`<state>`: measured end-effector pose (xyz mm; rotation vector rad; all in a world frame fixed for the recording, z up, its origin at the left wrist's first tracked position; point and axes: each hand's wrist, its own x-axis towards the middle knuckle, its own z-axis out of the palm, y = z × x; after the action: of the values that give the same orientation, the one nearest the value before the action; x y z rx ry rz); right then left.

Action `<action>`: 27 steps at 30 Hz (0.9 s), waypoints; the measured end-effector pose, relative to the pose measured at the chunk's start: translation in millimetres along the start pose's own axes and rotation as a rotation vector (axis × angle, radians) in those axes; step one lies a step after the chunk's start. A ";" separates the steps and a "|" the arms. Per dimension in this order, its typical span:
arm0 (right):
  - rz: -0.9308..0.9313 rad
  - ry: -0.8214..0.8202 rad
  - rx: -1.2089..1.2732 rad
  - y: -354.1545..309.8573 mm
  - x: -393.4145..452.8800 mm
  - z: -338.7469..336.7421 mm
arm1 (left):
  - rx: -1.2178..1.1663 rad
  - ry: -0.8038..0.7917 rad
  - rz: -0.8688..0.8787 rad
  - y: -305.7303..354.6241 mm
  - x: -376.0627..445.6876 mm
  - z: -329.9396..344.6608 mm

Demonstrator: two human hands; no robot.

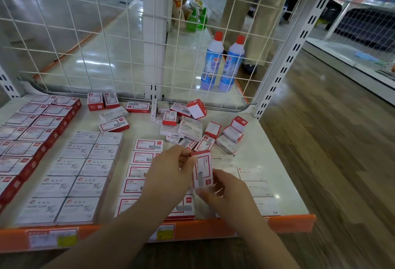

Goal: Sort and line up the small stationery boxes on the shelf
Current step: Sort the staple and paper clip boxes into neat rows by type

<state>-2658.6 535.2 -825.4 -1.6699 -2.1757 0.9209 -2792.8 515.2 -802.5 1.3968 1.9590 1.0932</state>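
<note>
A small red-and-white staple box [202, 170] is held upright above the shelf between both hands. My left hand [168, 172] pinches its top left corner and my right hand [226, 191] pinches its lower edge. Beneath my hands run lined-up columns: red-and-white staple boxes [141, 157] on the left, white STAPLES boxes [250, 173] on the right. A loose heap of mixed boxes [190, 127] lies behind them. Two neat columns of white PAPER CLIPS boxes [83, 174] and rows of red-edged boxes [32, 132] fill the left of the shelf [265, 147].
A white wire grid [106, 40] closes the shelf's back, with a slotted upright [288, 59] at the right. Two blue bottles with red caps [222, 61] stand behind the grid. The orange front rail [292, 222] carries price labels. Wooden floor lies to the right.
</note>
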 end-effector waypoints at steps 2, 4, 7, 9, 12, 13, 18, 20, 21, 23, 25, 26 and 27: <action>0.038 0.042 0.013 -0.7 -0.6 2.9 | -0.048 0.030 -0.052 0.9 0.8 4.4; 0.057 0.092 0.020 -1.2 -0.3 2.1 | -0.127 0.044 -0.132 0.2 0.9 8.3; 0.037 0.142 0.090 0.6 -1.0 -1.5 | -0.231 0.042 -0.231 -4.4 0.0 12.8; 0.015 0.171 0.148 3.3 -2.3 -4.7 | -0.239 0.012 -0.250 -7.5 -1.0 13.1; -0.024 0.163 0.182 6.8 -4.3 -11.5 | -0.208 -0.053 -0.205 -10.9 -2.5 9.7; -0.034 0.151 0.177 7.7 -4.4 -14.3 | -0.196 -0.078 -0.176 -12.0 -2.5 8.2; -0.091 0.134 0.129 10.5 -2.0 -23.3 | -0.110 -0.154 -0.121 -15.9 -2.0 2.9; -0.106 0.152 0.124 10.3 -1.5 -24.7 | -0.092 -0.162 -0.117 -18.6 -3.3 2.9; -0.112 0.159 0.127 10.3 -1.0 -24.9 | -0.081 -0.169 -0.119 -19.9 -4.3 3.2; -0.127 0.163 0.130 10.7 0.4 -25.5 | -0.053 -0.189 -0.126 -21.8 -6.6 3.9; -0.135 0.149 0.130 10.4 1.5 -26.3 | -0.050 -0.201 -0.131 -23.1 -8.0 4.2; -0.134 0.138 0.129 10.3 1.9 -26.6 | -0.053 -0.204 -0.136 -23.8 -8.4 4.3; -0.133 0.129 0.126 10.3 2.0 -27.2 | -0.057 -0.206 -0.140 -24.3 -8.7 4.3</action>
<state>-2636.3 547.5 -811.2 -1.4650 -2.0705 0.8693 -2799.5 504.7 -825.5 1.2684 1.8331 0.8969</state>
